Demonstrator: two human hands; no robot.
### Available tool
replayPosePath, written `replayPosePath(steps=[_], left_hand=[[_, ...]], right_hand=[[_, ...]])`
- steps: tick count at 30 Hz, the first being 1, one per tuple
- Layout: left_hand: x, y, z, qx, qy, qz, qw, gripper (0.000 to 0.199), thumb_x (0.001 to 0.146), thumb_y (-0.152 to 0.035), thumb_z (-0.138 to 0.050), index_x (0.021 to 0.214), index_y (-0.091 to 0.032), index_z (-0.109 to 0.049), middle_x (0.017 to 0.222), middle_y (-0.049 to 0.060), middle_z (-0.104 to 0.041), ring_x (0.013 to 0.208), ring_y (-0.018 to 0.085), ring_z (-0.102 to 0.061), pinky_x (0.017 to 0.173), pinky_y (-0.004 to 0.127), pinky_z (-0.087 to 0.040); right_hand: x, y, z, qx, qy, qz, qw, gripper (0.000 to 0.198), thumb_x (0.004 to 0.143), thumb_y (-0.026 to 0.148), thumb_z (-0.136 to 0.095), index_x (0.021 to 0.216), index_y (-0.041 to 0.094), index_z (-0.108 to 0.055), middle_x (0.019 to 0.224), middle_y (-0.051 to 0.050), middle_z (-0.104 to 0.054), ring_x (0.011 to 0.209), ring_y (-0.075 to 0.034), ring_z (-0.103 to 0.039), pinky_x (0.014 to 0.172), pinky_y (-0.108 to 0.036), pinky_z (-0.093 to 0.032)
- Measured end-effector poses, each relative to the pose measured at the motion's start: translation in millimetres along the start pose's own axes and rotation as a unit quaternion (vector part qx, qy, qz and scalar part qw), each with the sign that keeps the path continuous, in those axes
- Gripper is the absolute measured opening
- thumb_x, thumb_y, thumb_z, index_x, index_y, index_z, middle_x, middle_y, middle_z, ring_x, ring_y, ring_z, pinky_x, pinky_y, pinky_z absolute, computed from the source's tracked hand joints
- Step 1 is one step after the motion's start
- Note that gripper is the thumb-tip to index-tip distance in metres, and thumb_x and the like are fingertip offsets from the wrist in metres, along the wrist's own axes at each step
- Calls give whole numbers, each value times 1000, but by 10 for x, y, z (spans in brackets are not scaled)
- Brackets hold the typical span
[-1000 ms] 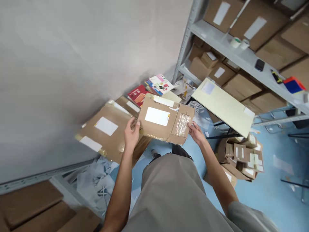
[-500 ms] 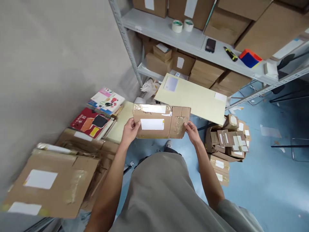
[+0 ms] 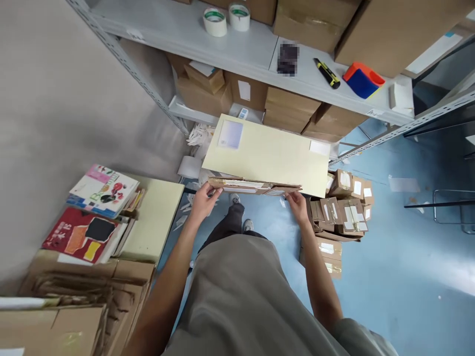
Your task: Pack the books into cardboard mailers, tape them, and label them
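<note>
The left hand [image 3: 202, 201] and right hand [image 3: 298, 205] pinch both ends of a flat box [image 3: 256, 186] near the pale table [image 3: 269, 148].

Brown cardboard [image 3: 254, 186], pale-yellow table [image 3: 269, 152]

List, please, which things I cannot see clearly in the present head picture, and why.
Head view, held cardboard: its broad face is foreshortened, tilted nearly edge-on.
Head view, dark object on the shelf: hidden by pixelation.
Head view, lower-left cardboard: cut off by the picture edges.
Head view, parcel labels: any writing is too small.
</note>
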State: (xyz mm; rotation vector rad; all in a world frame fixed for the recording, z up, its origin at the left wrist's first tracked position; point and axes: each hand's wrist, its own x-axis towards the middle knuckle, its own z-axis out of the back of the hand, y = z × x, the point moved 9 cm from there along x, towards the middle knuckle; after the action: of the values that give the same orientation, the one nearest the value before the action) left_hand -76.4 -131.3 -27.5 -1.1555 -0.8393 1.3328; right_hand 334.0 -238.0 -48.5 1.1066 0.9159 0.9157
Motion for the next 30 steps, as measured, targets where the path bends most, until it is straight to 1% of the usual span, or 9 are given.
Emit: replayPosePath(steps=[5,7,11,14,17,21,24,27,30], left_hand=[[715,50,-392,-27,28,7,999,52,87,-69,-77,113,-25,-67,127,15,-85,129,35,-79,123,56,-60],[1018,7,-599,-28,52,3,998,49,87,-65,-76,114,-25,-67,130,16,-85,132,36,-78,125,56,-59],[1592,-131,-960,-22,112,-11,993,45,90,-58,-73,118,-23,-68,134,18,-84,136,38,-77,125,56,-59],[1968,-206,-1099,-22,143,-30,989,44,91,-56,-73,120,-23,-70,134,17,-84,135,37,-78,125,55,-59],[2257,-217,-1162,-19,173,-49,984,45,91,-56,-73,121,-23,-71,133,16,-84,134,36,-79,124,53,-60],[2511,-123,-1189,-21,194,-34,980,50,89,-59,-74,122,-22,-72,133,17,-84,132,36,-80,124,53,-60],[2590,-73,-1242,-27,206,-22,978,51,87,-61,-77,121,-23,-72,136,17,-84,134,36,-79,127,54,-58],[2580,-44,-1347,-35,215,-7,976,48,87,-60,-76,118,-23,-73,134,16,-84,136,37,-78,127,55,-58],[2528,-15,-1454,-42,214,16,976,46,86,-60,-76,114,-23,-73,124,15,-84,129,36,-80,123,56,-61]], right_hand=[[342,19,48,-29,-69,-32,997,50,93,76,-74,89,27,-61,86,-6,-71,91,-27,-70,85,-41,-60],[456,50,115,-54,-90,-46,993,49,95,75,-69,90,27,-60,87,-6,-71,92,-27,-69,84,-40,-59],[666,56,271,-74,-131,-80,985,49,97,76,-66,96,27,-61,100,-9,-73,102,-27,-71,89,-40,-60],[832,0,323,-63,-164,-104,979,50,95,77,-67,99,28,-59,108,-9,-73,104,-26,-72,94,-42,-63],[988,-76,270,-37,-183,-123,975,47,95,73,-69,105,29,-60,120,-11,-74,112,-26,-74,102,-46,-66],[1150,-162,133,7,-196,-151,969,45,93,68,-72,117,30,-64,135,-11,-74,127,-29,-76,110,-50,-65],[1287,-166,56,24,-189,-158,969,52,92,70,-73,125,30,-67,137,-11,-76,125,-30,-77,109,-50,-65],[1460,-95,25,5,-163,-147,976,60,88,79,-74,118,27,-69,120,-11,-81,110,-31,-76,97,-49,-67],[1637,-2,2,-23,-124,-132,983,66,86,90,-72,106,27,-69,97,-8,-78,93,-29,-71,84,-46,-65]])
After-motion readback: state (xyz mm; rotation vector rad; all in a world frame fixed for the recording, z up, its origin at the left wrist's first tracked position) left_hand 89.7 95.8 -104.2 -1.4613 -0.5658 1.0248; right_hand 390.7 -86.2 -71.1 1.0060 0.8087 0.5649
